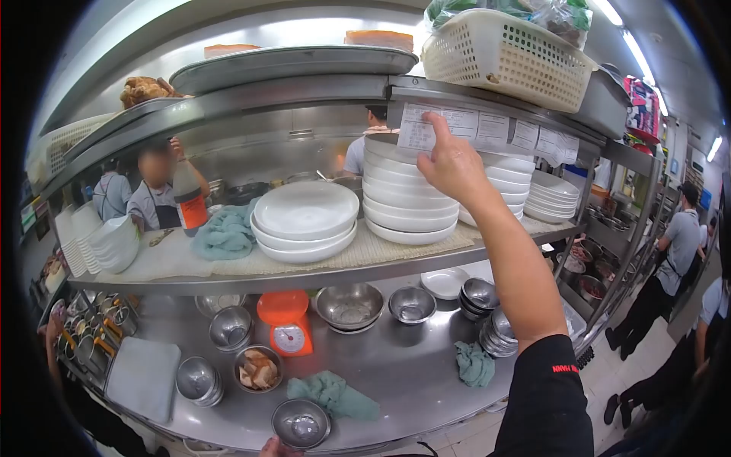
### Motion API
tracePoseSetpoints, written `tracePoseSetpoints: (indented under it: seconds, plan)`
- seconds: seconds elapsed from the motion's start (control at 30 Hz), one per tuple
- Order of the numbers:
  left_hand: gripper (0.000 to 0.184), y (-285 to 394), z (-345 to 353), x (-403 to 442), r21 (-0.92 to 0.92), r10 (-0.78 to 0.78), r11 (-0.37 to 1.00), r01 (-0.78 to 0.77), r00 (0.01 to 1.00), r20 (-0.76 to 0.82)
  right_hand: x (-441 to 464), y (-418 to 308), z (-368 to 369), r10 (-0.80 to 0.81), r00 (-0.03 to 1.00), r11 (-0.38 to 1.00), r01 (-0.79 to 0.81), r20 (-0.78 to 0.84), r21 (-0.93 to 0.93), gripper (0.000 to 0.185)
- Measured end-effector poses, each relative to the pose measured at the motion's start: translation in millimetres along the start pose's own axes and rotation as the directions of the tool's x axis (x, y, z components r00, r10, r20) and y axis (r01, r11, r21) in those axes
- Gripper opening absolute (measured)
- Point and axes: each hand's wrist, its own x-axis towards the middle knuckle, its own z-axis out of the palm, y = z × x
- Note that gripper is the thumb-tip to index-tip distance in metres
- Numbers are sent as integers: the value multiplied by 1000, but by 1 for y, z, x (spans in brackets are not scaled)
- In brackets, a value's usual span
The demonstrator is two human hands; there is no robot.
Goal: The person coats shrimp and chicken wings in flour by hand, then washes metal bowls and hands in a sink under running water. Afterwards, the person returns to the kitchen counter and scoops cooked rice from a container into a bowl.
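Observation:
My right hand (451,158) is raised to the upper shelf's edge. Its index finger is stretched out against a printed paper slip (416,131), the thumb stands apart, and nothing is held. More slips (525,135) hang in a row to its right. Just below and behind the hand rises a tall stack of white bowls (407,190). At the bottom edge, my left hand (276,448) shows only in part, its fingers closed at the rim of a small metal bowl (301,423). A green cloth (333,394) lies beside this bowl.
White dishes (306,211), a sauce bottle (189,199) and a blue-green cloth (227,233) stand on the middle shelf. Below are an orange scale (286,324), metal bowls (349,306) and a white board (143,378). A basket (506,57) sits overhead. Several people are around.

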Motion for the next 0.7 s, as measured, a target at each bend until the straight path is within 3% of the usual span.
tracePoseSetpoints:
  seconds: [0.07,0.17,0.2,0.27,0.3,0.37,0.4,0.43,0.5,0.57,0.63,0.7]
  plan:
    - [56,13,12,-17,-68,-8,998,7,1000,-15,-1,-2,-3,16,998,1000,-15,52,-26,65]
    - [58,11,-1,-5,39,56,998,-56,998,-11,-4,-5,-11,30,997,999,-29,77,-16,65]
    - [60,12,-2,3,-8,99,995,-99,987,125,-8,-7,-10,34,995,999,-35,89,8,65]
    - [64,0,-9,10,-10,67,998,-66,994,90,-29,-16,-6,-59,998,990,57,14,132,59]
    - [68,8,7,0,7,26,1000,-25,998,-65,-39,-27,-4,-100,995,973,102,-18,207,55]
    - [68,21,27,-6,34,72,997,-69,992,-104,-94,-51,11,-71,970,955,-1,232,297,43]
    - [67,26,42,-7,127,93,990,-63,965,-244,-134,-58,25,-149,899,948,11,412,319,35]
    - [68,34,57,-18,136,145,984,-113,958,-249,-171,-70,39,-333,812,838,23,479,545,35]
    - [47,22,56,-9,185,190,973,-137,932,-309,-271,-69,91,-630,440,757,161,640,634,42]
    - [41,16,60,-7,163,185,978,-131,907,-378,-361,-81,142,-672,381,712,96,635,695,46]
    - [39,14,67,-15,124,188,981,-150,893,-409,-420,-99,184,-531,445,809,14,721,588,49]
    - [40,18,80,-26,66,154,988,-139,885,-439,-465,-116,220,-454,547,840,1,703,542,50]
